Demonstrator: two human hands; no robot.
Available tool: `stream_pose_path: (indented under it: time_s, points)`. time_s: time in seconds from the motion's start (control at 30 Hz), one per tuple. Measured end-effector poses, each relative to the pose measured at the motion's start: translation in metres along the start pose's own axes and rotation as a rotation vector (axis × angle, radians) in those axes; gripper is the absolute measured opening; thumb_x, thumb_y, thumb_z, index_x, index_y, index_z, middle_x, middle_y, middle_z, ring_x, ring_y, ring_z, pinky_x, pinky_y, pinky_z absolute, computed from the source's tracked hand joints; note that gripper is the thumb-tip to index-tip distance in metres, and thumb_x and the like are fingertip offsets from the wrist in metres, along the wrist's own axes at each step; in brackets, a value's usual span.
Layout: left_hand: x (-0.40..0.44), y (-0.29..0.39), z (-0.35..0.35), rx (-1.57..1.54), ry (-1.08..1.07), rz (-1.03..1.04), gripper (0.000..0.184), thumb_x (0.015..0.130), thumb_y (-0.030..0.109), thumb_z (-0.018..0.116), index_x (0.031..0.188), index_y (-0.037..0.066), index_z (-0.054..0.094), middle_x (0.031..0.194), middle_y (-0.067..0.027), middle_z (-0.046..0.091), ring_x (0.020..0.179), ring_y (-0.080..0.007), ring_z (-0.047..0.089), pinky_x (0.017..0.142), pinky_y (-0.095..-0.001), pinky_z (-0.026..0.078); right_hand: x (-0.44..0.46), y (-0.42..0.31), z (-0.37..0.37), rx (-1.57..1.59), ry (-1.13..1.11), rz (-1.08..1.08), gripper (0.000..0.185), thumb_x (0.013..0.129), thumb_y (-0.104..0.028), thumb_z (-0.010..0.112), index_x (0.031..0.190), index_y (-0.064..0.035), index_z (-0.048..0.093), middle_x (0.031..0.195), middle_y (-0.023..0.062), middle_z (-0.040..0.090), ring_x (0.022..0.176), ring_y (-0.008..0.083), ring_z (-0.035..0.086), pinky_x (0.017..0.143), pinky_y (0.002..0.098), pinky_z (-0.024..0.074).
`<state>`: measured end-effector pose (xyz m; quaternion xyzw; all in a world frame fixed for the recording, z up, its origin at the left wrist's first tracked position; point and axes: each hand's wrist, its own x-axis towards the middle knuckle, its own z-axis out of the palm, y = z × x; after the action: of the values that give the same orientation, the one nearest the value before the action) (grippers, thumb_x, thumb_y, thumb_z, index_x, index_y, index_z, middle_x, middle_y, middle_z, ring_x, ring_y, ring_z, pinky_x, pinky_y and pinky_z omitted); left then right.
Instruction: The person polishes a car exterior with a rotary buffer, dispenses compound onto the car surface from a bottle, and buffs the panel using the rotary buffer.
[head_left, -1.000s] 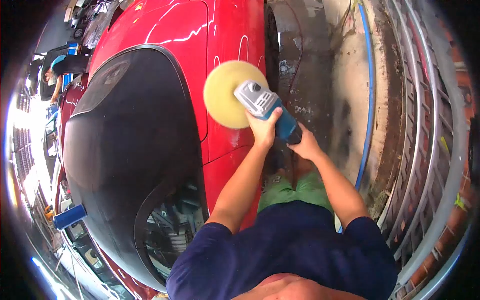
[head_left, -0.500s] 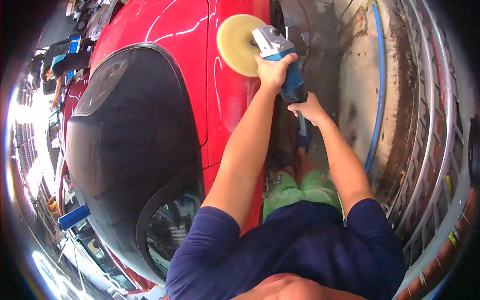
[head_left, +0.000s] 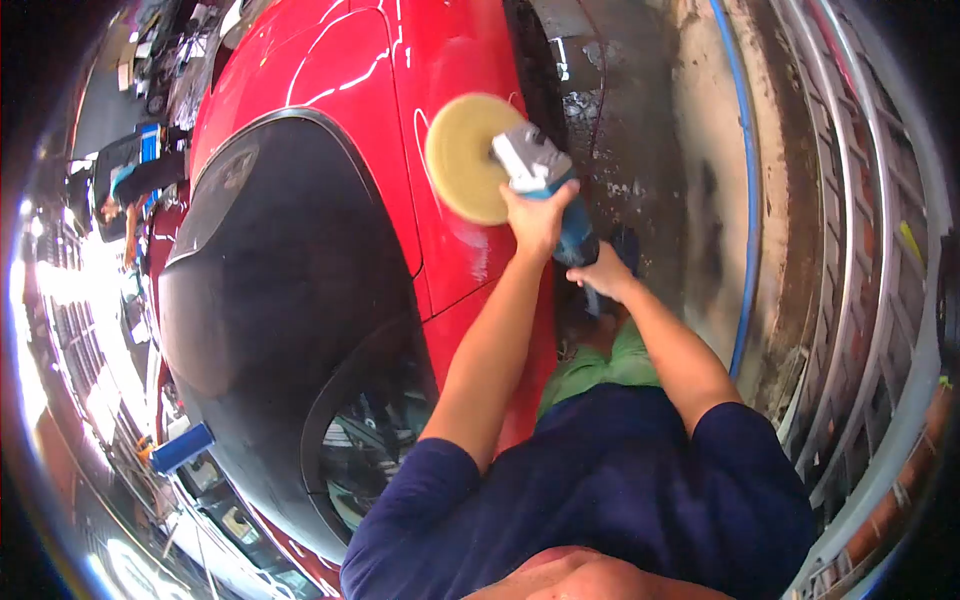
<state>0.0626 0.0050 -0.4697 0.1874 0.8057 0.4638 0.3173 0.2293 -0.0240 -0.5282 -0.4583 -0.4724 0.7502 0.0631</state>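
My left hand (head_left: 537, 222) is wrapped round the front of a polisher (head_left: 572, 222), just behind its silver gear head. Farther back, my right hand (head_left: 606, 274) grips the dark rear end of the same tool. A round yellow foam pad (head_left: 465, 160) on the polisher lies against the red side panel of a car (head_left: 470, 262). Whitish smears show on the paint below and above the pad. Parts of the fingers of both hands are hidden behind the tool body.
The car's black soft top (head_left: 290, 250) fills the left. A blue hose (head_left: 750, 200) runs along a concrete ledge at right, beside metal railings (head_left: 850, 200). Wet floor (head_left: 640, 120) lies between. Another person (head_left: 140, 185) is at the far left beyond the car.
Both hands and the polisher have come closer to my body, moving the pad back along the red panel. The view has shifted slightly, showing more of the car's front.
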Motion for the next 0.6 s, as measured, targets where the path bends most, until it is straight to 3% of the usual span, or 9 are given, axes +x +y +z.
stream_pose_path:
  time_s: [0.03,0.07,0.13,0.23,0.33,0.43,0.53,0.6]
  points:
    - [-0.021,-0.013,-0.009,-0.095,-0.008,0.025,0.103,0.065,0.032,0.101,0.14,-0.004,0.04,0.129,-0.0202,0.064,0.117,-0.0305,0.065,0.103,-0.0429,0.052,-0.022,-0.015,0.0,-0.128,-0.06,0.115,0.05,0.079,-0.015,0.087,0.12,0.0019,0.065,0.096,0.0112,0.075,0.087,0.0233,0.072,0.09,0.041,0.0549]
    - [-0.04,-0.027,-0.019,-0.19,-0.018,0.048,0.103,0.066,0.028,0.101,0.142,-0.004,0.038,0.13,-0.0181,0.063,0.117,-0.0288,0.064,0.104,-0.0429,0.052,-0.033,0.012,0.009,-0.28,0.064,-0.049,0.061,0.075,-0.015,0.087,0.129,-0.0005,0.062,0.112,0.0157,0.075,0.102,0.0305,0.072,0.094,0.0421,0.0551]
    - [-0.071,-0.061,-0.037,-0.216,-0.02,0.081,0.104,0.069,0.023,0.101,0.145,-0.002,0.035,0.131,-0.0156,0.061,0.118,-0.0277,0.063,0.105,-0.0429,0.051,-0.039,0.061,0.019,-0.184,0.0,-0.086,0.067,0.074,-0.017,0.089,0.133,-0.0013,0.061,0.124,0.0186,0.074,0.12,0.0353,0.068,0.106,0.043,0.0506]
    - [-0.101,-0.062,-0.048,-0.232,-0.026,0.024,0.105,0.069,0.023,0.1,0.146,0.001,0.032,0.133,-0.0155,0.058,0.12,-0.0271,0.062,0.106,-0.0427,0.05,-0.044,0.092,0.026,-0.168,-0.02,-0.166,0.068,0.073,-0.017,0.089,0.134,-0.0019,0.061,0.126,0.0195,0.073,0.123,0.0361,0.068,0.106,0.0435,0.0505]
    - [-0.081,-0.075,-0.028,-0.182,-0.045,0.029,0.104,0.069,0.022,0.1,0.145,0.0,0.032,0.131,-0.0159,0.058,0.12,-0.027,0.061,0.106,-0.0424,0.049,-0.036,0.093,0.015,-0.097,0.02,-0.155,0.067,0.073,-0.018,0.09,0.133,-0.0017,0.062,0.127,0.0203,0.073,0.123,0.0365,0.068,0.106,0.0435,0.0502]
    - [-0.05,-0.046,0.014,-0.13,-0.011,-0.015,0.107,0.067,0.024,0.102,0.144,-0.003,0.032,0.13,-0.0178,0.058,0.12,-0.0271,0.059,0.106,-0.0429,0.048,-0.005,0.086,-0.013,-0.13,-0.012,-0.076,0.061,0.074,-0.016,0.088,0.128,-0.0009,0.063,0.12,0.0175,0.074,0.113,0.0348,0.071,0.099,0.0433,0.0533]
    - [0.004,-0.043,0.05,-0.011,0.013,0.033,0.104,0.065,0.026,0.101,0.142,-0.004,0.037,0.13,-0.0187,0.059,0.119,-0.0283,0.061,0.106,-0.0428,0.048,0.019,0.013,-0.045,-0.107,-0.046,0.118,0.043,0.076,-0.01,0.086,0.113,0.0001,0.068,0.095,0.0114,0.076,0.091,0.0247,0.072,0.09,0.0407,0.0544]
    - [0.04,-0.032,0.073,-0.042,0.003,0.049,0.098,0.065,0.03,0.1,0.139,-0.006,0.046,0.127,-0.0184,0.063,0.116,-0.0291,0.063,0.105,-0.0436,0.049,0.062,0.024,-0.051,0.024,-0.106,0.055,0.031,0.078,-0.008,0.083,0.103,-0.0007,0.068,0.081,0.0097,0.072,0.076,0.0211,0.069,0.077,0.0393,0.054]
